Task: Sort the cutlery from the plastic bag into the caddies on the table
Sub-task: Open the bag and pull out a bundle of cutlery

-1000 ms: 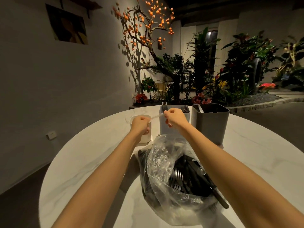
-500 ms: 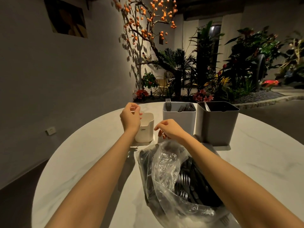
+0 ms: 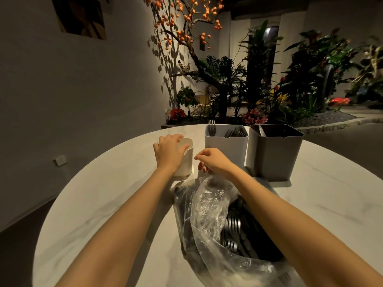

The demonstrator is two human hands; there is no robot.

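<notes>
A clear plastic bag (image 3: 205, 212) lies open on the round white table (image 3: 99, 199), with dark forks (image 3: 233, 224) and other cutlery inside. Behind it stand three caddies: a small white one (image 3: 185, 164), a light grey one (image 3: 226, 148) with forks standing in it, and a dark grey one (image 3: 273, 156) with one pale utensil. My left hand (image 3: 169, 154) is wrapped over the top and side of the white caddy. Just above the bag's far rim hovers my right hand (image 3: 215, 162), fingers loosely curled, nothing visible in them.
Past the table's far edge is a bed of plants and flowers (image 3: 255, 96) with an orange-fruited tree (image 3: 186, 27). A grey wall (image 3: 72, 90) runs along the left. Bare tabletop shows to the left and right of the bag.
One second ago both hands held a pale utensil over the white caddy. Since then the left hand has settled onto that caddy and the right hand has dropped towards the bag, without the utensil.
</notes>
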